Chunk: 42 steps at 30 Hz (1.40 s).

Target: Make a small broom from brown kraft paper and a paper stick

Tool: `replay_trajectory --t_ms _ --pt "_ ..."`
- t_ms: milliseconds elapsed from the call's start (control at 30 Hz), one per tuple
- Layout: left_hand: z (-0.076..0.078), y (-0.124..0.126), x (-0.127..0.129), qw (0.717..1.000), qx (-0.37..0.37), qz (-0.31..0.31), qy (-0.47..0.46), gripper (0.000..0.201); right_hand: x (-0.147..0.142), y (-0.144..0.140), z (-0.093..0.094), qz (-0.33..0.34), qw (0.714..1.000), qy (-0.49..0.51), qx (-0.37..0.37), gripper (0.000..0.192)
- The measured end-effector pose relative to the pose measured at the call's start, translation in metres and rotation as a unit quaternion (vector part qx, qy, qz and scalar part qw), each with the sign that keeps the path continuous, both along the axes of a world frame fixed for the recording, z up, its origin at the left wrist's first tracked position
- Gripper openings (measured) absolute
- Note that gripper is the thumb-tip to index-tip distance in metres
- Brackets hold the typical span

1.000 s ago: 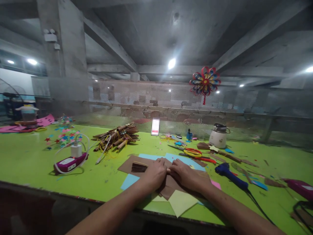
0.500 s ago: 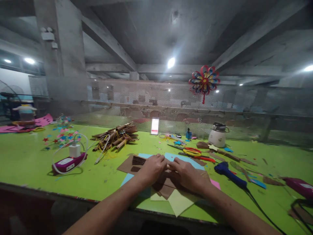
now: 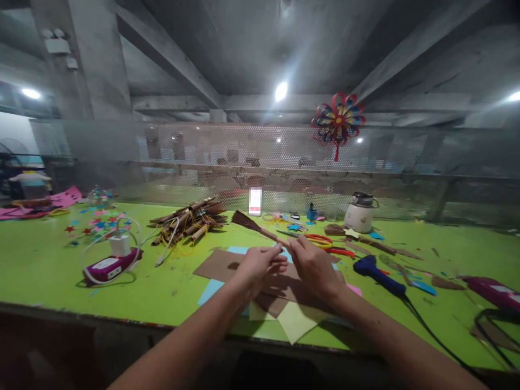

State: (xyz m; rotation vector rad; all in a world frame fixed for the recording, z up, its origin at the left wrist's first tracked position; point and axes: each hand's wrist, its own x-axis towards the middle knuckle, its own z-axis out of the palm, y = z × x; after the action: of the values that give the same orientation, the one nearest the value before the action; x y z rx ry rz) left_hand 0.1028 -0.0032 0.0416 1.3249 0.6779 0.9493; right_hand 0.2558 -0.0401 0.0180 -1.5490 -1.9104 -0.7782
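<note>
Seen from the wearer's head, two bare hands met above a green table (image 3: 170, 303), and the newest change was in what they held: a miniature broom (image 3: 264, 232) of brown paper had been lifted and swung round. Half a second earlier its dark fringe lay low over a brown paper sheet (image 3: 215, 268), left of both hands, with the hands drawn close together over its handle; now the fringed head (image 3: 245, 219) pointed up and away to the far left, clear of the sheet, and a length of handle showed between the head and the fingers. The right hand (image 3: 312, 265) grasped the near end of that handle, fingers folded round it. The left hand (image 3: 260, 262) was half curled, its thumb tip right beside the handle; whether it pinched the handle or had let go, the view could not tell. For the work on the broom, this suggested that the fringe and roll were already formed, and that the piece was being turned to get at its handle end rather than pressed against the paper. The brown sheet lay beneath the hands, with light blue paper (image 3: 209, 292) and pale yellow paper (image 3: 298, 327) sticking out from under it. Beyond the right hand lay yellow-handled scissors (image 3: 320, 242); further right, a blue glue gun (image 3: 382, 278) rested with its cord trailing towards the wearer, and a pile of brown paper rolls (image 3: 193, 219) tangled with yellow thread sat to the far left
</note>
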Motion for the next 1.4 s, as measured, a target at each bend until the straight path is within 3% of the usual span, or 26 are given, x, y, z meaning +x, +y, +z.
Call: replay_trajectory --t_ms 67,200,367,467,800,1067,1400 --pt "0.001 0.001 0.012 0.995 -0.062 0.011 -0.081 0.026 -0.005 -0.001 0.003 0.010 1.000 -0.008 0.027 0.025" --pt "0.000 0.001 0.024 0.988 -0.053 0.055 -0.137 0.027 -0.011 -0.004 0.003 0.031 0.997 -0.014 0.068 0.033" --pt "-0.002 -0.007 0.017 0.976 -0.001 -0.001 -0.216 0.027 -0.016 -0.008 -0.001 0.114 0.982 0.019 0.149 0.043" --pt "-0.001 -0.013 0.012 0.967 -0.006 -0.014 -0.253 0.025 -0.022 -0.009 -0.003 0.160 0.970 0.044 0.176 0.053" --pt "-0.003 -0.014 0.016 0.946 -0.067 0.047 -0.314 0.023 -0.029 -0.010 -0.007 0.205 0.962 0.118 0.138 0.057" --pt "-0.004 -0.019 0.023 0.929 -0.114 0.081 -0.344 0.015 -0.027 -0.006 -0.010 0.214 0.954 0.163 0.135 0.033" --pt "-0.009 -0.017 0.029 0.917 -0.136 0.109 -0.359 0.005 -0.030 -0.002 -0.012 0.224 0.952 0.175 0.114 0.025"
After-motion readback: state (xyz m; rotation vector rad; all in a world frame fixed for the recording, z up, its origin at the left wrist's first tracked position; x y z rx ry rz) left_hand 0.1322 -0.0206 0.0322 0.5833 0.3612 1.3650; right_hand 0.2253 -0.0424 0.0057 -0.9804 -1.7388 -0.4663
